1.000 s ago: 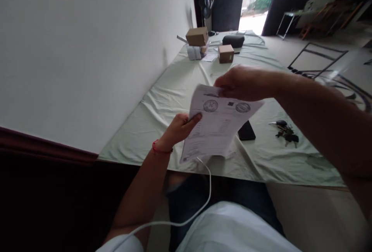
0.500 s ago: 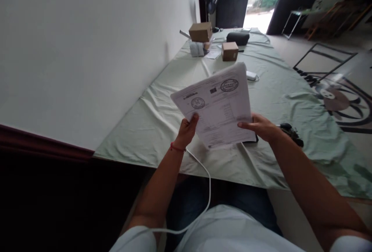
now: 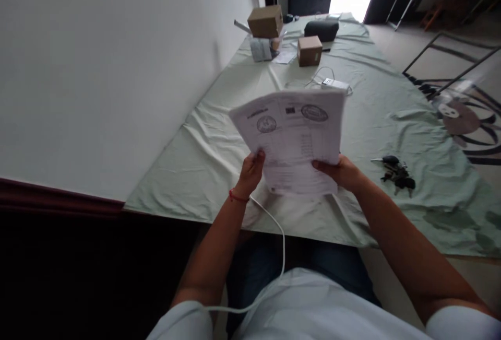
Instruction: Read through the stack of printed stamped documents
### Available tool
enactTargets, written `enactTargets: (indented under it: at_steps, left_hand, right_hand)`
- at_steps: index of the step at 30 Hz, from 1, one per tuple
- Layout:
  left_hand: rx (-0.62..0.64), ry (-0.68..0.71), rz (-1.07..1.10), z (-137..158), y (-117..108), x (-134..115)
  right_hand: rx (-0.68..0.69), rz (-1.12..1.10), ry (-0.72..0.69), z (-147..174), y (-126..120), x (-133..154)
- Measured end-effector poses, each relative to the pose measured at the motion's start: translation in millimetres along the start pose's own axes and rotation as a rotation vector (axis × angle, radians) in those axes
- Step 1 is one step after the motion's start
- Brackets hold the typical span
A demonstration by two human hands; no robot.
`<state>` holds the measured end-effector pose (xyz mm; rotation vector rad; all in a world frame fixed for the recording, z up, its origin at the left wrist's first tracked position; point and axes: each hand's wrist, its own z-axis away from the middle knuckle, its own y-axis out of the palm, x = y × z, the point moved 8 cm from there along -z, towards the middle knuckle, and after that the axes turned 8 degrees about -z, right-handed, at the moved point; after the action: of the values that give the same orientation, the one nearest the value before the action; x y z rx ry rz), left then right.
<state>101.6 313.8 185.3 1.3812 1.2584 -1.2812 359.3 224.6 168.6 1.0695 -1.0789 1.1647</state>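
Along the white wall [image 3: 109, 68], a long table [image 3: 219, 173] under a wrinkled pale green cloth [image 3: 371, 105]. Beyond its right edge, a patterned rug [image 3: 465, 120] on the floor. Above the near part of the table, clear of the cloth, a sheaf of printed papers [image 3: 293, 136] with two round stamps near the top, tilted toward the camera. At its lower left edge, the left hand [image 3: 250, 173], a red band at the wrist, thumb on the front and fingers clenched on the sheets from behind. At its lower right edge, the right hand [image 3: 342, 172], thumb likewise on the front, gripping the same sheets. At the far end, a larger cardboard box [image 3: 266, 20], a dark pouch [image 3: 321, 30] and a smaller cardboard box [image 3: 309, 50], near one another. From under the papers toward the lap, a white cable [image 3: 274, 235]. Right of the right hand, well apart, a bunch of keys [image 3: 396, 172] on the cloth. Just past the top of the papers, a small white charger [image 3: 334, 84].
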Motion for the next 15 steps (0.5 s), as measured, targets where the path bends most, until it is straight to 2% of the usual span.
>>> enactTargets:
  at_steps: [3,5,9,11,13,15]
  left_hand:
    - [0.044,0.006,-0.04,11,7,-4]
    - [0.09,-0.056,0.02,23,19,1]
    - [0.2,-0.316,0.194,54,47,30]
    - [0.252,-0.434,0.249,67,56,46]
    - [0.226,-0.453,0.243,71,53,55]
    - [0.168,-0.399,0.177,67,44,58]
  right_hand:
    - [0.059,-0.149,0.158,10,1,-5]
    - [0.048,-0.215,0.213,19,-1,-10]
    - [-0.048,-0.276,0.223,42,-11,-28]
    - [-0.053,-0.295,0.251,56,-11,-39]
    - [-0.038,-0.294,0.302,70,-11,-49]
    - [-0.027,-0.287,0.337,81,-10,-57]
